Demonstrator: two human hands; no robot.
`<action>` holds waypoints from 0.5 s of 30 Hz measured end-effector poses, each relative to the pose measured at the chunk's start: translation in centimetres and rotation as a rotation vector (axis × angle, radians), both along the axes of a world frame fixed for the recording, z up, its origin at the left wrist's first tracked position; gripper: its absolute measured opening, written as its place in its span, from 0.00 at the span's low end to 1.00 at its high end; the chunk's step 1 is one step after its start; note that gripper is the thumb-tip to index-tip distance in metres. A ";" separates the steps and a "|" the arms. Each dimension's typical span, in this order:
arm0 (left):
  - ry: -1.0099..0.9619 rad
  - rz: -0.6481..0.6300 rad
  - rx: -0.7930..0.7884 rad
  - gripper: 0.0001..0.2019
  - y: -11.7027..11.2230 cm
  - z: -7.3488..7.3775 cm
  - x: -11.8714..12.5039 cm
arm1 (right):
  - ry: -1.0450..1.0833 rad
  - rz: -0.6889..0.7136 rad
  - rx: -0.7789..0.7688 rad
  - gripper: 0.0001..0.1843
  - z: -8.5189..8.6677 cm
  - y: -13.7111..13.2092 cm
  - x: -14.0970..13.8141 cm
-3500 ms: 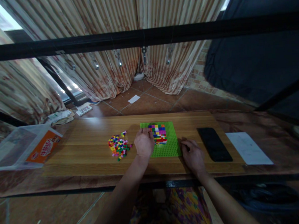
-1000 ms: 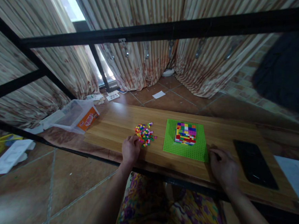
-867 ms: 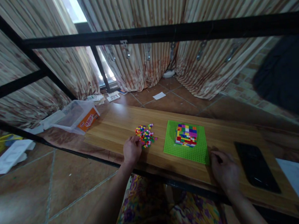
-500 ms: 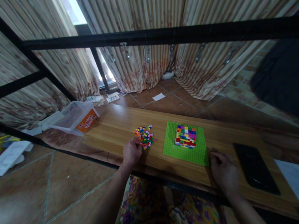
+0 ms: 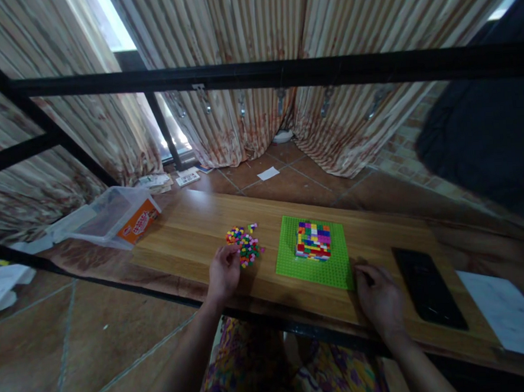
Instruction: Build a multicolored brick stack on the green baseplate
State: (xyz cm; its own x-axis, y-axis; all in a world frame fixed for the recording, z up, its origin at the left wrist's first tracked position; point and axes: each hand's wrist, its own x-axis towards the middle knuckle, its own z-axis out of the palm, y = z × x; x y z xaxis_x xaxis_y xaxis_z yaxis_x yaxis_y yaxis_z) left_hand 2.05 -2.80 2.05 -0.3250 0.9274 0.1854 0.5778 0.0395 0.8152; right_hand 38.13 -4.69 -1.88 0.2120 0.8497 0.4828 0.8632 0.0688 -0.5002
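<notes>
Your layered stack [image 5: 313,241] stands on the plate [image 5: 290,262], mid tabletop [image 5: 189,236]; loose bricks [image 5: 250,249] remain nearer its left edge. Your left hand [image 5: 224,272] and right hand [image 5: 381,298] curl; whether gripping, I can't tell.

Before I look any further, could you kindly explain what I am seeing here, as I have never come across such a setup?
There is no machine here: these are a person's two bare hands, seen by a camera worn on the head, looking forward and down. On the wooden board lie a heap of small colored bricks, a green baseplate bearing a multicolored brick block, and a dark flat slab. A white sheet lies at the right, a clear box at the left. The left hand is at the heap; whether its fingertips grip a brick is too small to tell. The right hand rests loosely curled beside the baseplate.
</notes>
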 end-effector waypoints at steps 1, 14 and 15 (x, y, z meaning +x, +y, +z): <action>-0.014 0.010 -0.003 0.09 0.1 0.0 0.1 | 0.003 0.000 -0.004 0.22 0.0 0.0 0.0; 0.585 0.017 -0.232 0.11 -1.0 1.1 -1.9 | 0.006 0.005 -0.014 0.23 -0.1 -0.1 0.2; 0.591 0.011 -0.220 0.11 -0.9 1.1 -1.8 | 0.005 0.005 -0.009 0.23 -0.2 -0.1 0.2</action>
